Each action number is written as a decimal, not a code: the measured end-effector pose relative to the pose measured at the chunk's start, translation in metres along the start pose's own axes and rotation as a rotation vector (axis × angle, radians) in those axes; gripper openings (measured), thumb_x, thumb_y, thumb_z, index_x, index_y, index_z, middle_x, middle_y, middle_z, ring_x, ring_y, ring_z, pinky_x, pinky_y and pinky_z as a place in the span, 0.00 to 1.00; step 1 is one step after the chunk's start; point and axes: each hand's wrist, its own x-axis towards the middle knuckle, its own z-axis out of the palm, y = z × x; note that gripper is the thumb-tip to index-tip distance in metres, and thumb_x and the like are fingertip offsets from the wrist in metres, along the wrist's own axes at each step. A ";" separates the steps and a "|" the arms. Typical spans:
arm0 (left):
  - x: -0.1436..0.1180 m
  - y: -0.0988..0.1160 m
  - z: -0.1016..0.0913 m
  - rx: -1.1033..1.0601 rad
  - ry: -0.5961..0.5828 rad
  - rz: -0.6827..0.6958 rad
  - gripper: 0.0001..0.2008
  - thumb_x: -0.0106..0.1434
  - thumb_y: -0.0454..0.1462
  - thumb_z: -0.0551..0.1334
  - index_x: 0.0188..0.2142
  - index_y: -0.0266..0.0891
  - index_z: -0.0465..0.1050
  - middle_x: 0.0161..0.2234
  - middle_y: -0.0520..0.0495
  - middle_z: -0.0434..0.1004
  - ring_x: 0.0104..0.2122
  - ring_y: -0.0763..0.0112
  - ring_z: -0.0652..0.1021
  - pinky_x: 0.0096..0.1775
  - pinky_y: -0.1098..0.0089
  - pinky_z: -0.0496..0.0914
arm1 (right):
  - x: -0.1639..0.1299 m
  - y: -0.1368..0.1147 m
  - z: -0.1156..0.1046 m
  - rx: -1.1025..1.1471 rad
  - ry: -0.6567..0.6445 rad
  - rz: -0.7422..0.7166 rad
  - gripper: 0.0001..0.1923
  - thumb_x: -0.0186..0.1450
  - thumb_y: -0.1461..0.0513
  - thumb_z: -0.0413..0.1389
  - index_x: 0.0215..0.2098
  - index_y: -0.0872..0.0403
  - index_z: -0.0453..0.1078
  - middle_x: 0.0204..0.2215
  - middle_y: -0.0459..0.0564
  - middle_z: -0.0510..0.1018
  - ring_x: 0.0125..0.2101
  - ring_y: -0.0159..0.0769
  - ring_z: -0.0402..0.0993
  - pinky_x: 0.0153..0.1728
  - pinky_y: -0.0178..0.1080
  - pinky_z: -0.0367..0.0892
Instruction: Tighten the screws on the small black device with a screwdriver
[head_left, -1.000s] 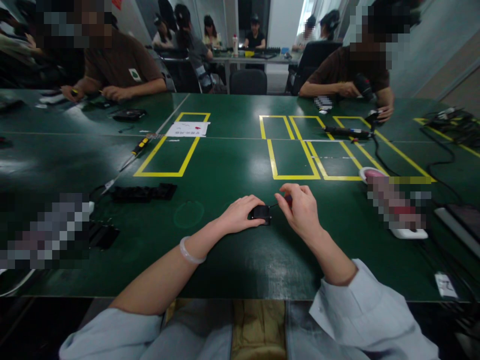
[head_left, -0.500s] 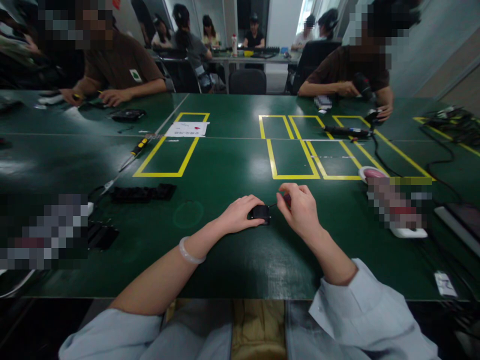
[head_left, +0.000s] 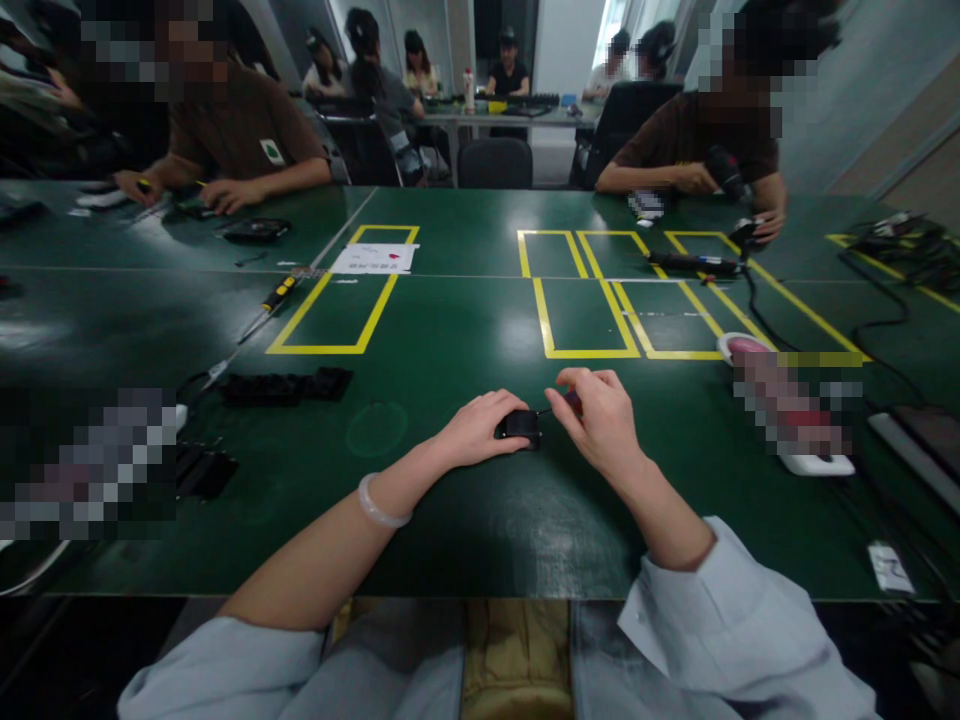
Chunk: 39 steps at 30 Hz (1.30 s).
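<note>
My left hand (head_left: 484,430) is closed around a small black box-like part (head_left: 523,428), holding it on the green tabletop (head_left: 450,530). Its fingers lie over the top and the thumb presses the near side. To the right, my right hand (head_left: 598,415) pinches a screwdriver (head_left: 573,400) by its dark reddish handle. The thin shaft points left and its tip meets the right side of the black part. My fingers cover most of the handle, and the exact contact at the tip is too small to make out.
Black parts (head_left: 289,385) lie left of my hands, near a yellow-black screwdriver (head_left: 279,293). A paper sheet (head_left: 377,259) lies on yellow tape outlines (head_left: 592,354). A white-rimmed tray (head_left: 817,466) and cables (head_left: 900,250) are at right. Two co-workers sit across, one holding a power tool (head_left: 724,172).
My right hand has shifted very slightly at the fingertips around the screwdriver. My left hand and the black part stay in place. The co-worker at far left has moved a hand a little.
</note>
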 end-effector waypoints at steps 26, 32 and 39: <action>0.000 0.003 0.002 0.113 -0.030 0.028 0.19 0.65 0.47 0.59 0.52 0.42 0.63 0.50 0.44 0.71 0.49 0.58 0.72 0.50 0.59 0.66 | 0.000 -0.001 0.000 0.036 -0.011 0.029 0.05 0.67 0.62 0.49 0.41 0.52 0.64 0.27 0.45 0.75 0.26 0.35 0.69 0.35 0.40 0.62; -0.001 0.001 0.003 0.082 -0.030 0.051 0.23 0.65 0.46 0.59 0.56 0.43 0.60 0.54 0.43 0.70 0.53 0.58 0.71 0.55 0.58 0.65 | 0.001 -0.002 -0.001 0.034 -0.004 0.016 0.04 0.67 0.63 0.50 0.40 0.52 0.64 0.27 0.46 0.76 0.26 0.34 0.69 0.35 0.39 0.62; -0.003 0.001 0.003 0.111 -0.024 0.068 0.27 0.65 0.47 0.59 0.60 0.41 0.57 0.56 0.41 0.69 0.54 0.57 0.71 0.55 0.58 0.65 | -0.001 0.000 0.002 0.025 -0.008 0.009 0.04 0.67 0.63 0.49 0.41 0.52 0.63 0.29 0.46 0.76 0.27 0.34 0.69 0.37 0.39 0.62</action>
